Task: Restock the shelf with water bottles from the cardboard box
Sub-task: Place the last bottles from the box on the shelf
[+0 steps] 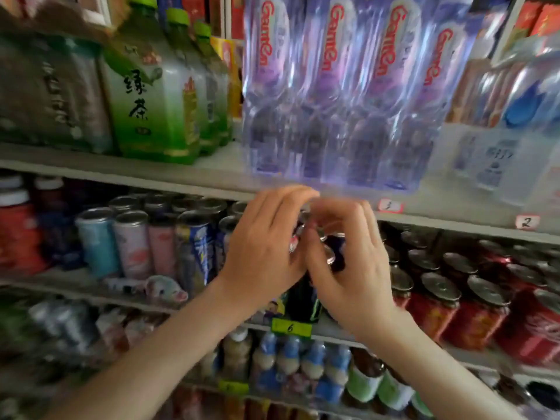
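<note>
Several clear water bottles (339, 95) with red lettering stand side by side on the upper shelf (181, 174), close to its front edge. My left hand (266, 247) and my right hand (351, 268) hover just below that shelf edge, close together. Their fingers are loosely curved and almost touch. Neither hand touches the bottles, and I see nothing held in either. Both hands are blurred by motion. A dark can (304, 298) on the shelf behind shows between them. The cardboard box is out of view.
Green tea bottles (151, 95) stand left of the water, and more wrapped bottles (521, 98) stand to its right. Slim cans (133, 241) and red cans (439, 304) fill the shelf below. Small bottles (303, 365) sit lower still.
</note>
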A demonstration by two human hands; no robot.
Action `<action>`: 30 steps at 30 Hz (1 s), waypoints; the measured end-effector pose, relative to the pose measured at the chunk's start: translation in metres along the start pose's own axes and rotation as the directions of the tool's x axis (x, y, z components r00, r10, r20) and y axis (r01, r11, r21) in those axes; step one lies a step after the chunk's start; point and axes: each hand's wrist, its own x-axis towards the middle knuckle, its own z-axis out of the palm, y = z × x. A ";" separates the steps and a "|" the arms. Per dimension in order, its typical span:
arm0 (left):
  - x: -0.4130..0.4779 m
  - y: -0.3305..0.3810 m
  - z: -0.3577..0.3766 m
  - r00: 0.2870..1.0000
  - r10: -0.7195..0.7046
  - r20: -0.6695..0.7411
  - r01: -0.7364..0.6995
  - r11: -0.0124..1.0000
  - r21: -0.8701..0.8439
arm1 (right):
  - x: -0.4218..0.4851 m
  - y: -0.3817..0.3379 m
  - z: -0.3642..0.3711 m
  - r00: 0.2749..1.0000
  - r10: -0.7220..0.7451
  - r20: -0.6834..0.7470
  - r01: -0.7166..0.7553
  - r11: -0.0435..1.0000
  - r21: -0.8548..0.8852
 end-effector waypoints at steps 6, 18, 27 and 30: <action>-0.126 -0.035 -0.030 0.884 -0.404 0.237 0.393 0.915 0.095 | -0.065 -0.003 0.094 0.870 0.174 0.462 -0.285 0.941 0.182; -0.535 -0.029 -0.067 -0.002 -0.934 0.358 0.837 0.194 0.511 | -0.380 -0.022 0.294 0.134 0.118 0.984 -0.517 0.855 -0.032; -0.792 0.036 -0.010 -0.456 -0.864 0.213 0.778 -0.272 0.566 | -0.677 0.033 0.372 -0.463 0.365 0.807 -0.311 0.786 -0.534; -0.842 0.050 0.020 -0.497 -0.836 0.234 0.774 -0.305 0.554 | -0.747 0.067 0.374 -0.557 0.475 0.682 -0.107 0.773 -0.626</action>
